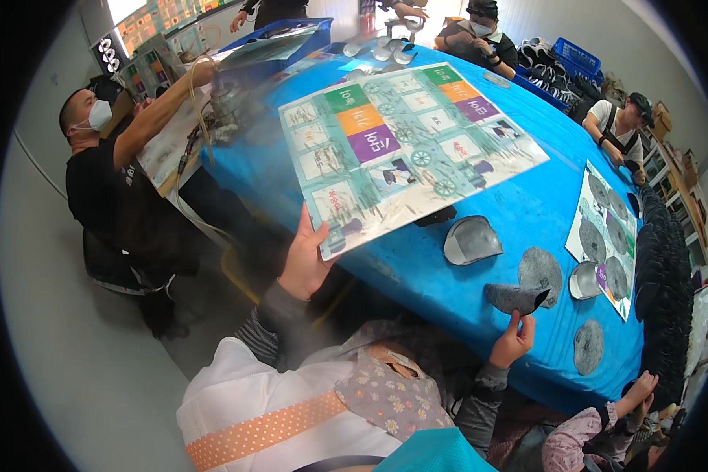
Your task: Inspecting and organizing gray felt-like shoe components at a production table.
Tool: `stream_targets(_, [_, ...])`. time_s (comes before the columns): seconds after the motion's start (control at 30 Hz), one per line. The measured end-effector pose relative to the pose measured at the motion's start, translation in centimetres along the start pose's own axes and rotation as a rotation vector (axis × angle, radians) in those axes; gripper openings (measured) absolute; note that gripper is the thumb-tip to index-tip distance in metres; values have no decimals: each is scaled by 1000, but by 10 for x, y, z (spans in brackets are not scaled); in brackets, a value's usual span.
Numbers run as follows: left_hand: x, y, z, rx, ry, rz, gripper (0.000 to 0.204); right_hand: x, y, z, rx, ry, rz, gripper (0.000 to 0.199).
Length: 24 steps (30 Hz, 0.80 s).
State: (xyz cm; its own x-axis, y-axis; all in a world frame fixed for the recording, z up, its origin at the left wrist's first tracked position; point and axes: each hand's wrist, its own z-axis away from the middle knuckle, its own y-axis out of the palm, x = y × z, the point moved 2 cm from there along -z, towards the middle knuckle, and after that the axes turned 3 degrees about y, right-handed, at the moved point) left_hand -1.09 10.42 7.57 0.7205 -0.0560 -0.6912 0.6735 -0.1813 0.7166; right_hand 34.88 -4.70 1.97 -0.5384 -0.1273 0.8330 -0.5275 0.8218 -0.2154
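The right hand (513, 341) pinches a dark grey felt piece (514, 297) by its lower edge, just above the near rim of the blue table (417, 267). The left hand (305, 256) grips the near corner of a large printed sheet (405, 149), held tilted over the table. Beyond the felt piece lie a grey moulded cup (470, 240) and 1 round grey pad (541, 271).

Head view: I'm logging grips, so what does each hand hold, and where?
Left hand grips the printed sheet by its near corner; right hand pinches the grey felt piece at its lower edge.
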Motion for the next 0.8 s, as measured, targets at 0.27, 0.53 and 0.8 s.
stream_targets(0.27, [9, 3, -19, -47, 92, -96, 53, -39, -17, 0, -2, -21, -32, 6])
stream_targets(0.53, [-39, -52, -143, -155, 202, -93, 51, -30, -7, -2, -11, -14, -19, 3])
stream_targets(0.8, [-227, -145, -414, -454, 586, -1078, 60, -5, 11, -5, -29, -70, 107, 2])
